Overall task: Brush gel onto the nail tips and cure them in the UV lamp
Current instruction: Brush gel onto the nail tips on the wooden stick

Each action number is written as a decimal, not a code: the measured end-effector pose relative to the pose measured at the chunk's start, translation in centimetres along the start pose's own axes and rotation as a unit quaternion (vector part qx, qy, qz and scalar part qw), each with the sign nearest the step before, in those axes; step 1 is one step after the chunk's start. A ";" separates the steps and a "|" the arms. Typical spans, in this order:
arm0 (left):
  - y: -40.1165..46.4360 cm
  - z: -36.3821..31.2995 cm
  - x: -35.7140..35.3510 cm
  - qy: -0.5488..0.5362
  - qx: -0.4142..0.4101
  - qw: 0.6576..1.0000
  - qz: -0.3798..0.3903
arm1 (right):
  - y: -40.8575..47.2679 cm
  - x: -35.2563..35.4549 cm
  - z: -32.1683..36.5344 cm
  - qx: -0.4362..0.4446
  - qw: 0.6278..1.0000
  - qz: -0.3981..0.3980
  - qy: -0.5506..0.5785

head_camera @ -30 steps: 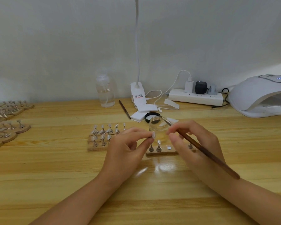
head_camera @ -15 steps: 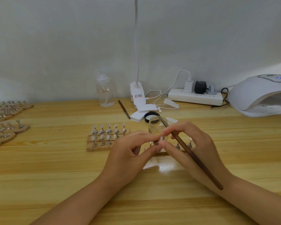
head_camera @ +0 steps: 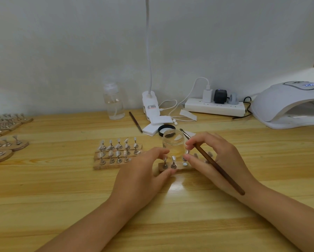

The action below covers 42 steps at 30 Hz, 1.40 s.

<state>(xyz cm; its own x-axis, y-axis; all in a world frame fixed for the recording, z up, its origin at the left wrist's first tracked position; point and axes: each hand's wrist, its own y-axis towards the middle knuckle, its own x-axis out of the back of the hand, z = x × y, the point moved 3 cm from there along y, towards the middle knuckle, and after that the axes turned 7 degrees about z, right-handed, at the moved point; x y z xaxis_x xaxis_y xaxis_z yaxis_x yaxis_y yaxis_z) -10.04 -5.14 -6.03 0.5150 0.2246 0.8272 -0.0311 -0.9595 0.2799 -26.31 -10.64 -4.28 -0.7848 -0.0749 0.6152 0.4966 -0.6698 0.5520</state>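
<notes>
— Between the two hands, what are you seeing?

— I am seeing a small wood strip (head_camera: 178, 168) lying on the table (head_camera: 61, 188). Little metal stands (head_camera: 173, 163) with nail tips are sticking up from it. My left hand (head_camera: 143, 177) is resting at the left end of the strip. Its fingers are bending a little, and the thumb is touching the front edge. I cannot tell if it is pinching the stand by its fingertips.

— And the other hand?

— My right hand (head_camera: 216, 160) is holding the brush (head_camera: 214, 164) between thumb and fingers. The long brown handle is lying back over my wrist. The tip is pointing up and away, just past the rim of the glass jar (head_camera: 174, 144).

— Where is the jar sitting?

— Right behind the strip, just past my fingertips. It is standing open, and clear gel is sitting in the bottom. Its black lid (head_camera: 166, 129) is lying behind it.

— Anything else near the fingers?

— To the left of my left hand, more strips with nail tips (head_camera: 118, 153) are standing in rows. Far to the right of my right hand, the white UV lamp (head_camera: 288, 106) is waiting by the wall.
</notes>
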 end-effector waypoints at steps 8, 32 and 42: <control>0.3 0.5 -0.2 -0.030 0.027 0.999 0.019 | 0.0 -0.5 -0.4 0.017 0.998 0.037 -0.056; 0.6 0.9 0.5 -0.206 -0.008 0.978 -0.034 | -1.0 -0.3 1.6 0.131 0.988 -0.084 0.020; 0.6 0.8 0.6 -0.194 -0.004 0.980 -0.034 | -1.0 -0.4 1.5 0.129 0.989 -0.073 0.017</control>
<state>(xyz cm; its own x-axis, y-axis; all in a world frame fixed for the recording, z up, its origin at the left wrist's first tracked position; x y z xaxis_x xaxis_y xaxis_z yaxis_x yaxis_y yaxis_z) -9.05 -5.68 -5.75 0.8036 0.2046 0.5590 0.0087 -0.9430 0.3326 -25.96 -8.85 -4.25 -0.8648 -0.0185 0.5017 0.4517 -0.4650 0.7614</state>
